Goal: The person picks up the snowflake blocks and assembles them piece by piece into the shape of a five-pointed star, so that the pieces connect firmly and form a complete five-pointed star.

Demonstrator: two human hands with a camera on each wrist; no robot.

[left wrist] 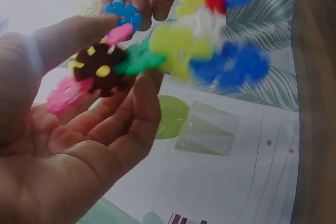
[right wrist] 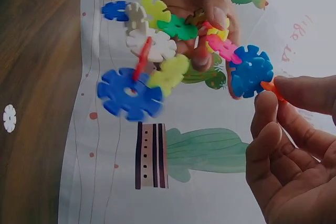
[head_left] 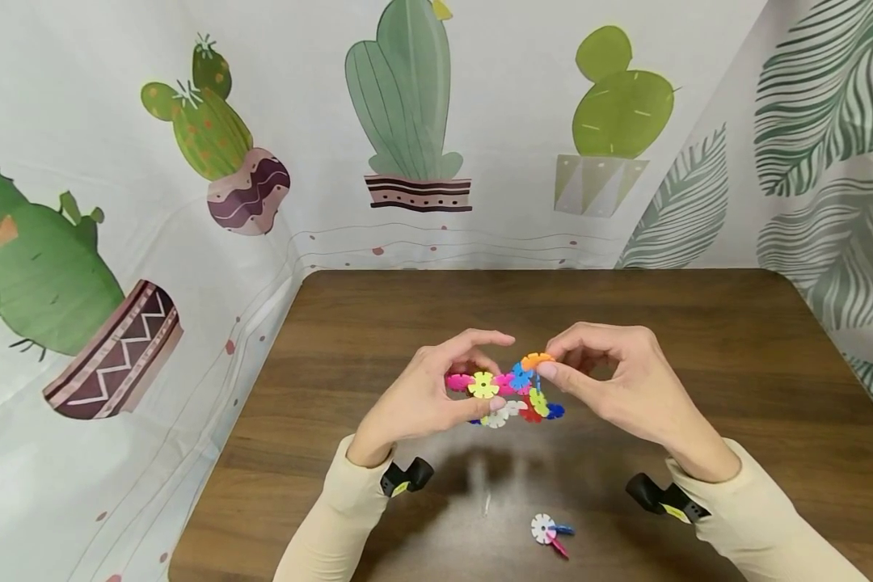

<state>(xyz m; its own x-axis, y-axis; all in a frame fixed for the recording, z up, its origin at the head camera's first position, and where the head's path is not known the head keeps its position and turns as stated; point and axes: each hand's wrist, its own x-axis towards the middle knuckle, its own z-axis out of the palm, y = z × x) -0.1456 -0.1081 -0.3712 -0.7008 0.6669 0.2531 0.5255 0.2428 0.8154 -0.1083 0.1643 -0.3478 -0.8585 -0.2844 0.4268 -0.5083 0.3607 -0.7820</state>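
Observation:
Above the table, my left hand (head_left: 422,396) pinches a chain of interlocking plastic snowflake discs, thumb on a yellow disc (head_left: 483,385). The chain runs through pink, dark brown, green, yellow, white, red and blue pieces; part of it is hidden behind the left fingers in the head view. At its right end, my right hand (head_left: 629,376) pinches an orange disc (head_left: 534,360) between thumb and index finger. That orange disc meets a lighter blue disc (right wrist: 252,72) at its edge. A dark blue disc (right wrist: 130,95) with a red piece through it hangs at the loose end.
On the brown table (head_left: 378,323), nearer my body, lies a white disc (head_left: 542,528) with a blue disc (head_left: 564,530) and a pink disc (head_left: 558,549) against it. A cactus-print cloth (head_left: 509,105) hangs behind and left of the table.

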